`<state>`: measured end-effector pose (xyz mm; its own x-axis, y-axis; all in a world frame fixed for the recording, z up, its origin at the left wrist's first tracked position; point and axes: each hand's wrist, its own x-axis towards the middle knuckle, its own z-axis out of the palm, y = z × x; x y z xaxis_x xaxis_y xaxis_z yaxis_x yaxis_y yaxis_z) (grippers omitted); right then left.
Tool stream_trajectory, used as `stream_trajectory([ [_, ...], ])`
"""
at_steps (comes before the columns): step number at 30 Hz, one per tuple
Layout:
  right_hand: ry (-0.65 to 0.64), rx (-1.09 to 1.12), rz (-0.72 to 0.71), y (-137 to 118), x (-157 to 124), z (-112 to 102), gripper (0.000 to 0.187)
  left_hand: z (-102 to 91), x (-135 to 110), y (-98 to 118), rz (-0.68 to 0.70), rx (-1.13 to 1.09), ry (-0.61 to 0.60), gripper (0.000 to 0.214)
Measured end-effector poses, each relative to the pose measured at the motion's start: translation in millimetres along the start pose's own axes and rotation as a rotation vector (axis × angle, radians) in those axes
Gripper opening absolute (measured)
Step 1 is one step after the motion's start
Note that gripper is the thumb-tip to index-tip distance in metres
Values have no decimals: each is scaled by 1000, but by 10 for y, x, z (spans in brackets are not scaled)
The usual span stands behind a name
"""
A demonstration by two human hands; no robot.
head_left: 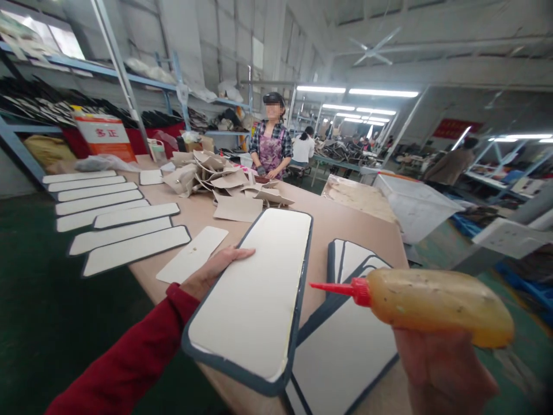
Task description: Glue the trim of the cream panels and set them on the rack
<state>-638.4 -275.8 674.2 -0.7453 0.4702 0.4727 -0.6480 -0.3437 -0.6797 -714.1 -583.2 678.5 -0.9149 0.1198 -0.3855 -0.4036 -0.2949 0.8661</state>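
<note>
My left hand (pixel 218 264) grips the left edge of a white rectangular panel (pixel 254 288) with rounded corners and a dark blue-grey border, its thumb lying on the white face. The panel is held tilted above the table. A glossy, yellowish line runs along its right edge. In my right hand (pixel 440 360) is a squeeze bottle (pixel 436 302) of amber glue, lying nearly level. Its red nozzle (pixel 332 286) points left and stands just off the panel's right edge. Beneath the bottle, several similar panels (pixel 345 351) lie in an overlapping stack.
Several bordered panels (pixel 138 248) lie in rows along the table's left edge. A plain white board (pixel 192 253) rests beside my left hand. Farther back is a heap of beige pieces (pixel 233 181). A co-worker (pixel 272 141) stands at the far end, and a white bin (pixel 415 202) is at right.
</note>
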Motion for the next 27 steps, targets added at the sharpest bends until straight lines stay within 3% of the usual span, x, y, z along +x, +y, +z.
stream_trajectory([
  [5, 30, -127, -4, 150, 219, 96, 50, -123, 440, 145, -73, 56, -8, 75],
  [13, -53, -248, -47, 326, 457, 110, 48, -106, 967, 120, -100, 106, -266, 56],
  [20, -51, -239, -40, 366, 448, -41, 34, 65, 1143, 66, -139, 106, -306, 49],
  [27, 55, -242, 31, 367, 333, -16, 43, 91, 1137, 66, -122, 49, -256, 46],
])
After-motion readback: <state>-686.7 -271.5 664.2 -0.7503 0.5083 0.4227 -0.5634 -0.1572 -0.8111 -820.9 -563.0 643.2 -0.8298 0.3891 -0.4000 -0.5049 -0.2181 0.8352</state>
